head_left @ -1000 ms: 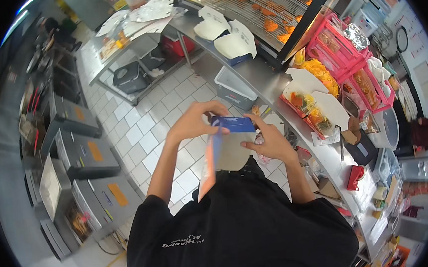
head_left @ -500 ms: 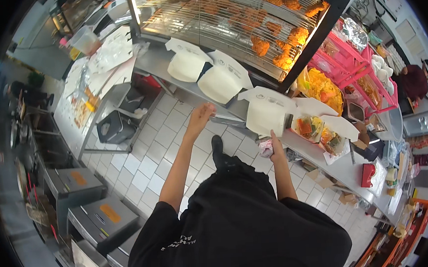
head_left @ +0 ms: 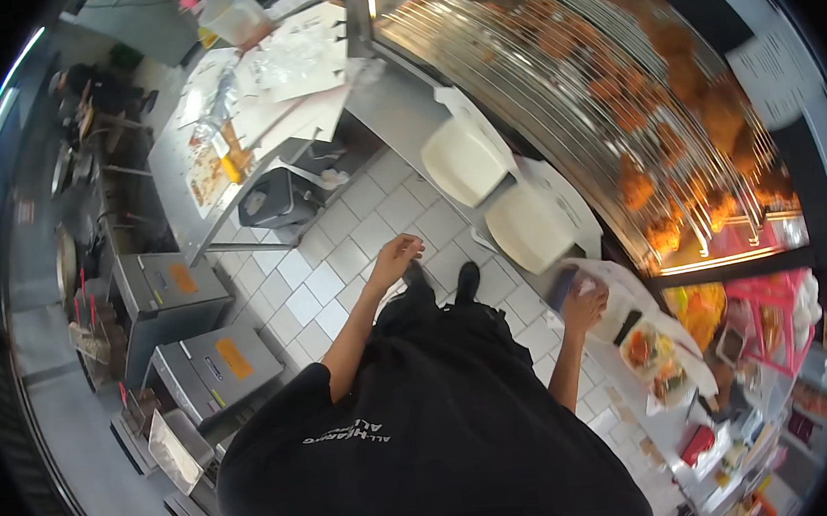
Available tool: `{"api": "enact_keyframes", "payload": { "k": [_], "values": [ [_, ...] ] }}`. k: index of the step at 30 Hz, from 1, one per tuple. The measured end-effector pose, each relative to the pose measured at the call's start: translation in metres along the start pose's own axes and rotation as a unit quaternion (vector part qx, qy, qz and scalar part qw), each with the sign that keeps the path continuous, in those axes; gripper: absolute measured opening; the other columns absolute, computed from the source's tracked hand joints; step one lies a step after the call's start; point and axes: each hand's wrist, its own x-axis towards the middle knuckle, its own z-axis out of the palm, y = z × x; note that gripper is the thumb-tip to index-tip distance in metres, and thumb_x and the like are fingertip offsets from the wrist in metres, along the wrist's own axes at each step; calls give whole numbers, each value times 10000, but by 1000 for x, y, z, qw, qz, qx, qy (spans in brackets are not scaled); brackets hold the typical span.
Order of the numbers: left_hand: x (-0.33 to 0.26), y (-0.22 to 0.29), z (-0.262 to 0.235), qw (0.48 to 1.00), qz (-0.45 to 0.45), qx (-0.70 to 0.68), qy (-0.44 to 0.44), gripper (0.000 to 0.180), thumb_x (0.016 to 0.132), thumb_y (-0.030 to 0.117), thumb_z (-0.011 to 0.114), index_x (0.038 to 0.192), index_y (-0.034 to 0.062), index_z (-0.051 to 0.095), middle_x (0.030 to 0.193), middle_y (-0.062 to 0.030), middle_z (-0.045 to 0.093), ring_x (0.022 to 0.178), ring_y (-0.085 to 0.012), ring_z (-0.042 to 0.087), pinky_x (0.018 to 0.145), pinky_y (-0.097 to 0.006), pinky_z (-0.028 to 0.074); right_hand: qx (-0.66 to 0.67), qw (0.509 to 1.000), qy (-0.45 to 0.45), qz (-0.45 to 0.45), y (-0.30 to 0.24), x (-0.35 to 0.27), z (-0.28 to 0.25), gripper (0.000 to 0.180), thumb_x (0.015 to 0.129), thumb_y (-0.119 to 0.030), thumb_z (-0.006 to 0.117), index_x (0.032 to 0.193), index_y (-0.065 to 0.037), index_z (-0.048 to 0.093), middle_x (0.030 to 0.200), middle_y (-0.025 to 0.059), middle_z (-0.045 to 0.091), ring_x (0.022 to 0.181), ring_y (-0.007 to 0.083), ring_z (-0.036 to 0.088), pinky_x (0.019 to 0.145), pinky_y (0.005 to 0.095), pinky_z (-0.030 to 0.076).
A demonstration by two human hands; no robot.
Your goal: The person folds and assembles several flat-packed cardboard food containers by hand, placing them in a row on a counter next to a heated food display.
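Observation:
My right hand (head_left: 585,305) is closed around a small dark blue packet (head_left: 563,286) and holds it over the steel counter (head_left: 393,106), just beside an open white clamshell box (head_left: 619,315). My left hand (head_left: 396,257) hangs free over the tiled floor with its fingers loosely apart and nothing in it. Two more open white clamshell boxes (head_left: 464,159) (head_left: 529,226) sit on the counter ahead of me. A box with orange and red food (head_left: 652,356) lies to the right of my right hand.
A heated display rack of fried chicken (head_left: 652,97) runs above the counter. Pink baskets (head_left: 768,319) stand at the right. A steel table with papers (head_left: 231,117), a dark bin (head_left: 277,198) under it and fryer units (head_left: 215,363) stand at the left.
My hands have come apart. The left let go of the blue packet and dropped toward the floor; the right carried the packet to the counter by a white box. I moved closer to the rack.

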Motion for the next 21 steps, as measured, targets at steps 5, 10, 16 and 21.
{"api": "enact_keyframes", "payload": {
  "k": [5,10,16,21],
  "values": [
    [70,13,-109,964,99,203,137,291,968,297,615,1042,22,675,878,-102,725,855,-169,693,775,-308,523,58,997,-37,-23,36,-1,50,562,905,-437,634,1287,-43,511,1273,199,562,1202,411,513,991,484,435],
    [201,43,-271,938,-39,-186,288,343,929,281,625,1140,11,613,934,-109,687,860,-191,664,695,-316,523,82,986,120,83,-17,7,-21,501,937,-356,641,1239,32,547,1214,208,597,1130,382,573,970,460,464],
    [360,10,-448,801,2,74,594,590,859,245,619,1345,-56,477,1306,-254,556,1141,-394,590,968,-462,475,198,919,300,161,-125,-37,-44,379,991,-300,577,1176,31,587,1136,180,623,1061,311,615,900,397,517],
    [396,10,-524,809,2,278,518,665,876,389,619,1347,-58,474,1431,-296,417,1254,-440,494,1029,-502,435,252,947,175,97,-287,-79,-17,301,1010,-260,553,1168,-11,614,1164,143,630,1040,263,622,815,375,535]
  ]
}}
